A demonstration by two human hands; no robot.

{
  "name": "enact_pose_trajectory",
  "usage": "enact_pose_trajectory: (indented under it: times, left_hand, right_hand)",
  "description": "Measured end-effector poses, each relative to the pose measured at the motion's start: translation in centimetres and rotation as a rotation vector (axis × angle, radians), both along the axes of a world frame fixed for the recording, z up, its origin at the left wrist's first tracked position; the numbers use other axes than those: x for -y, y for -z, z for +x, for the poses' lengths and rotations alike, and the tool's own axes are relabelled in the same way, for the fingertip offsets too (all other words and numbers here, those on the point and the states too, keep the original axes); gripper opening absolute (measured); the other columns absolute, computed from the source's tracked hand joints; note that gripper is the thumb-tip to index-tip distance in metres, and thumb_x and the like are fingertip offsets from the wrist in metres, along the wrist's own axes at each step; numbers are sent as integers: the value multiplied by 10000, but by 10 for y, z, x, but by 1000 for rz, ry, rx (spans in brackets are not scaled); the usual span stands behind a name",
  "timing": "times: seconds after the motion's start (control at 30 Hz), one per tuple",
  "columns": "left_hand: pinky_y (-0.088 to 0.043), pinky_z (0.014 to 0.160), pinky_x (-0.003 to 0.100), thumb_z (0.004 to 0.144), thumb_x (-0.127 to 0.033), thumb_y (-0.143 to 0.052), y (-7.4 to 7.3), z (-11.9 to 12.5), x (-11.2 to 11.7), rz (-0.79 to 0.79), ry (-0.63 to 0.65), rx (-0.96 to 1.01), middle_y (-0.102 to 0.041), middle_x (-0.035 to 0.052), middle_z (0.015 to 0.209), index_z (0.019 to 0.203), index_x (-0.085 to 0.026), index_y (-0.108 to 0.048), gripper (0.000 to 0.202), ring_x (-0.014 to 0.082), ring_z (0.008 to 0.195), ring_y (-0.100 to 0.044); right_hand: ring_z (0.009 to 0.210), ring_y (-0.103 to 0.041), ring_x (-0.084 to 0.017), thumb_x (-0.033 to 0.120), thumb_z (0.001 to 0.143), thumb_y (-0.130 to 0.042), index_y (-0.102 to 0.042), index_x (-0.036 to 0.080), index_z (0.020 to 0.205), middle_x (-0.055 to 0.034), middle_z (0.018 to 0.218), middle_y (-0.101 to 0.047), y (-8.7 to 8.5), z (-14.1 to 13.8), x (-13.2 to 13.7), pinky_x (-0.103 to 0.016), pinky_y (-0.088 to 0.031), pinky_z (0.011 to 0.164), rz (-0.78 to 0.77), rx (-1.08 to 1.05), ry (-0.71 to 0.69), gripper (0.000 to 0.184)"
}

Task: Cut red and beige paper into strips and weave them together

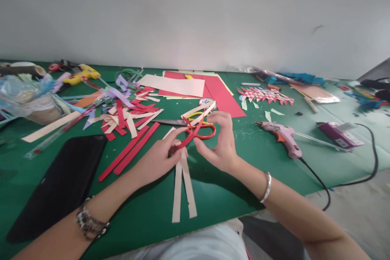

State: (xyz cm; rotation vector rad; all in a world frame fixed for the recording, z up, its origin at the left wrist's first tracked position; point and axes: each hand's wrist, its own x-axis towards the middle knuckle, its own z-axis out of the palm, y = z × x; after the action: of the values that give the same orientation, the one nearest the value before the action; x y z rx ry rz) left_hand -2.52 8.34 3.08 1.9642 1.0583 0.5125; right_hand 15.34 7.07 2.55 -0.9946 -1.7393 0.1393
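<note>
My left hand (158, 158) pinches a bundle of paper strips (183, 178), red and cream, over the green table (213, 195). Two cream ends hang down toward me; a red strip (190, 136) curves up from the pinch. My right hand (221, 144) grips the upper parts of the same strips, fingers curled around them. Red-handled scissors (189, 124) lie just behind both hands.
A pile of red, cream and purple strips (128, 113) lies at left, red and cream sheets (195, 87) behind. A pink glue gun (284, 136) with black cord lies right, a woven red-white piece (266, 95) beyond, a black case (57, 183) front left.
</note>
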Motion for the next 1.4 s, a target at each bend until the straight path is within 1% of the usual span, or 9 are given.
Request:
enact_pose_trajectory:
  times: [0.07,0.17,0.33,0.5,0.63,0.77,1.1,1.23,1.4]
  left_hand:
    - [-421,549,193,843,-278,-405,-2,1,1,8,14,-16,-584,-39,699,1316,-209,-322,485,115,593,-541]
    - [-392,516,189,825,-291,-437,-2,0,1,42,24,-30,-540,-46,673,1276,-209,-369,464,105,558,-493]
    - [-398,516,200,843,-341,-428,-1,-1,2,-34,36,55,-545,-28,697,1222,-218,-410,399,106,561,-490]
    - [-455,617,235,870,-361,-385,-1,2,3,-192,22,239,-537,-16,733,1230,-212,-372,390,119,646,-558]
    - [-423,559,223,891,-368,-337,1,3,3,-231,-30,263,-468,-53,617,1184,-197,-392,343,100,559,-517]
    - [-364,479,200,898,-408,-314,3,3,4,-240,-26,264,-404,-77,575,1077,-202,-411,290,77,477,-414]
    - [-225,406,192,901,-419,-290,0,8,7,-242,-72,305,-301,-81,539,772,-202,-362,263,65,435,-256]
    - [-332,465,198,905,-405,-279,2,6,6,-218,-62,268,-405,-63,579,783,-201,-384,260,77,488,-390]
    - [-382,549,211,868,-394,-370,-3,1,0,11,-68,123,-538,-20,711,779,-178,-499,267,102,601,-472]
  right_hand:
    - [1018,-483,-213,265,766,-559,-450,206,1012,-99,1043,-511,-3,2,1,-383,-374,855,64,193,-50,276]
    - [1060,-493,-205,312,820,-505,-487,209,1020,-85,1105,-543,-4,1,2,-398,-263,950,-65,396,-169,226]
    - [994,-547,-180,320,859,-434,-459,216,996,-42,1024,-604,0,-1,1,-411,-110,996,-379,334,-219,173]
    - [793,-548,-155,357,847,-459,-411,211,969,-6,847,-619,3,-2,1,-382,-207,906,-537,225,-228,197]
    - [643,-457,-116,344,864,-433,-492,188,824,17,696,-554,3,-3,-1,-308,-278,772,-519,263,-265,172]
    - [508,-357,-80,333,879,-394,-454,169,617,44,525,-409,3,-4,-2,-239,-285,573,-599,115,-344,314]
    - [448,-394,-63,381,863,-406,-510,160,713,51,498,-432,6,-11,2,-199,-324,467,-822,-252,-419,286]
    - [472,-434,-68,387,872,-386,-505,164,730,34,546,-477,7,-11,2,-197,-363,486,-854,-280,-459,290]
    - [462,-355,-63,313,870,-385,-529,157,721,56,503,-399,4,-10,2,-192,-301,470,-829,-156,-451,259]
